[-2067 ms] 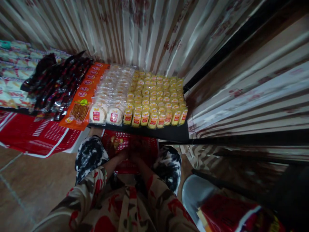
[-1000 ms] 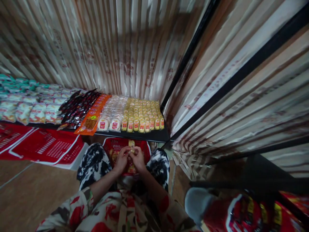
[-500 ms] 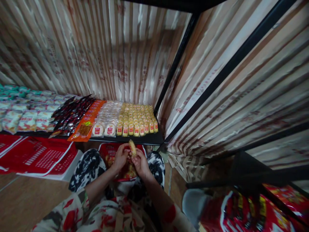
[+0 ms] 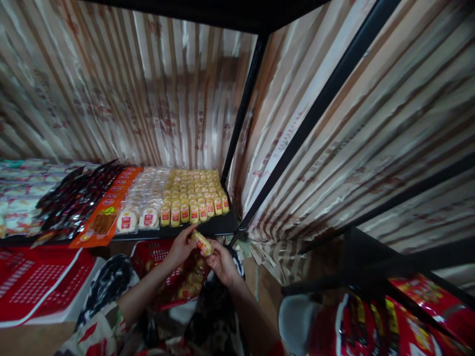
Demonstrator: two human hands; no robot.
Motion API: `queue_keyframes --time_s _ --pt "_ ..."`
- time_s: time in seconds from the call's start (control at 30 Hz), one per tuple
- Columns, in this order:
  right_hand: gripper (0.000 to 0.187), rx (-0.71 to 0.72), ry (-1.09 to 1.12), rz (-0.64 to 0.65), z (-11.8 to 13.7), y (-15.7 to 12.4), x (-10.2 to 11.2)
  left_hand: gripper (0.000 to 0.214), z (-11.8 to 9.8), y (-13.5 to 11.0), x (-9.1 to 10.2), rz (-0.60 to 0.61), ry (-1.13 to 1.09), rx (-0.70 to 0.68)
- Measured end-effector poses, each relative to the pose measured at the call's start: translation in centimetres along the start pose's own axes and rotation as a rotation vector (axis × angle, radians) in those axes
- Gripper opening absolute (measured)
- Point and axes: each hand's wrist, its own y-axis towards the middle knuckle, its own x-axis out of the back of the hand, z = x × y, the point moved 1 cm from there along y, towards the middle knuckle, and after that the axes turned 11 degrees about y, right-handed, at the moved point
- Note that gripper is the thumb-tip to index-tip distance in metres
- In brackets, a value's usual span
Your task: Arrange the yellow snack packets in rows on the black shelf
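Observation:
My left hand (image 4: 180,248) and my right hand (image 4: 222,261) both pinch one small yellow snack packet (image 4: 202,243), held just below the front edge of the black shelf (image 4: 218,226). Under the hands a red basket (image 4: 158,254) sits between my knees with more yellow packets (image 4: 187,287) inside. On the shelf above stand rows of the same yellow packets (image 4: 193,198), filling its right end.
Left of the yellow rows lie round white cakes (image 4: 143,205), an orange pack (image 4: 104,217), dark wrappers (image 4: 74,198) and pale bags (image 4: 15,207). Flat red baskets (image 4: 33,282) lie on the floor at left. Black shelf posts (image 4: 241,118) and striped curtain close the right. Red packs (image 4: 371,321) sit bottom right.
Both hands came up out of the red basket holding one yellow packet, rising to the shelf's front edge. The view tilted up and the shelf shifted left.

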Motion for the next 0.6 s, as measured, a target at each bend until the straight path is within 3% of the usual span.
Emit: queue_keyframes --time_s 0.1,0.23,0.4,0.47,0.6 --pt "0.026 0.089 -0.11 0.0 2.3 0.5 -0.4 0.038 -0.5 1.0 -0.5 0.1 -0.09 -0.005" --pt "0.032 0.23 -0.142 -0.006 4.4 1.6 -1.5 0.034 -1.6 2.1 -1.5 0.054 -0.195 0.117" --pt "0.041 0.447 -0.253 0.016 5.1 3.8 -2.1 0.033 -3.2 3.4 -2.6 0.073 -0.285 0.182" --pt "0.036 0.503 -0.314 0.025 5.4 4.7 -2.3 0.028 -3.5 4.0 -2.7 0.067 -0.216 0.17" --pt "0.035 0.602 -0.431 -0.025 6.5 5.9 -2.3 0.024 -4.2 5.6 -2.0 0.013 0.134 0.003"
